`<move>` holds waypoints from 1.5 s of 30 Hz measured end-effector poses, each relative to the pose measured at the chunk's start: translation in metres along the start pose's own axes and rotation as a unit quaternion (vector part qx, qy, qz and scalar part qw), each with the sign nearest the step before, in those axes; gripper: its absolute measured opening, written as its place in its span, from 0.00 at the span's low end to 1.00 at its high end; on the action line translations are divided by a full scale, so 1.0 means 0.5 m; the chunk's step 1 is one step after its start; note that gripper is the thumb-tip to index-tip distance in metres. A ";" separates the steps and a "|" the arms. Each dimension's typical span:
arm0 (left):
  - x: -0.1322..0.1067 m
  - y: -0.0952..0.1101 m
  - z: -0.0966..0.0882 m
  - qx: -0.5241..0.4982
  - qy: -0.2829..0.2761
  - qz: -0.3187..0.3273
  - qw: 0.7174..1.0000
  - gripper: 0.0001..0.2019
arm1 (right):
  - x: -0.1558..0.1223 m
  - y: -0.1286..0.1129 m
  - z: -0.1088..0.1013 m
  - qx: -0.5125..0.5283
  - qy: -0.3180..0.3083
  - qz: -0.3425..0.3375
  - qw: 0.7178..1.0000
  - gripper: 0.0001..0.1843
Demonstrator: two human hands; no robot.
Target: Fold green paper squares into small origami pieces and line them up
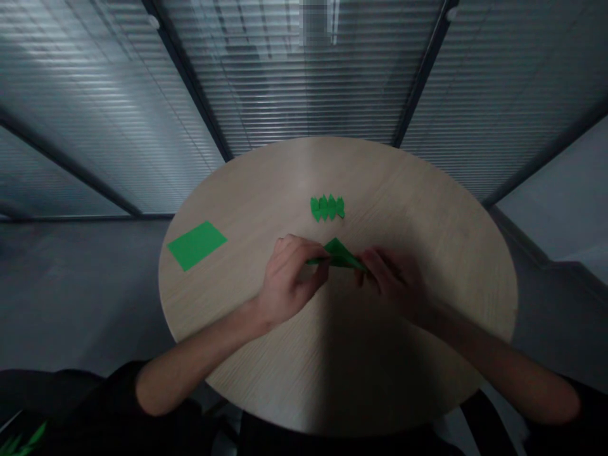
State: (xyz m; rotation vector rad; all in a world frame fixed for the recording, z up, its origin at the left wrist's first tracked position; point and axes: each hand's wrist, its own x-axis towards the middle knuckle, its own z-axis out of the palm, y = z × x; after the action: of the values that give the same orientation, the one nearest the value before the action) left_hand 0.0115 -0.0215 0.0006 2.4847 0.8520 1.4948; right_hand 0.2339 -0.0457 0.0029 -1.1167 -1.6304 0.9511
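Note:
A folded piece of green paper (338, 252) with a pointed top is held up between both hands near the middle of the round table. My left hand (292, 275) pinches its left end between thumb and fingers. At the right end, the fingers of my right hand (392, 278) close on the paper's corner; that hand is in shadow and slightly blurred. Just beyond the hands lies a small green folded paper piece with zigzag edges (327, 207). To the left, a flat sheet of green paper (197, 245) rests on the tabletop.
The round wooden table (256, 373) has a pale grain, and a dark shadow falls across its near side. Glass panels with blinds (313, 95) and dark frames stand behind it. Something green (28, 440) shows at the bottom left corner.

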 end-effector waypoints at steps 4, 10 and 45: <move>0.000 -0.001 0.007 -0.093 0.018 -0.093 0.991 0.05 | 0.010 -0.003 -0.005 0.002 0.071 -0.025 0.997 0.11; -0.007 -0.005 0.014 -0.161 0.006 -0.144 0.976 0.05 | 0.012 0.002 -0.006 0.080 0.009 -0.016 0.997 0.16; -0.002 0.019 0.008 -0.182 -0.056 -0.103 0.976 0.03 | -0.005 0.006 0.005 -0.110 0.031 -0.255 0.960 0.17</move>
State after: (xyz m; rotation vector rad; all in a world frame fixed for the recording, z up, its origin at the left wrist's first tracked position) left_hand 0.0183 -0.0295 0.0012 2.1219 0.7168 1.2935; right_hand 0.2326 -0.0473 -0.0012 -0.7922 -1.8768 0.4028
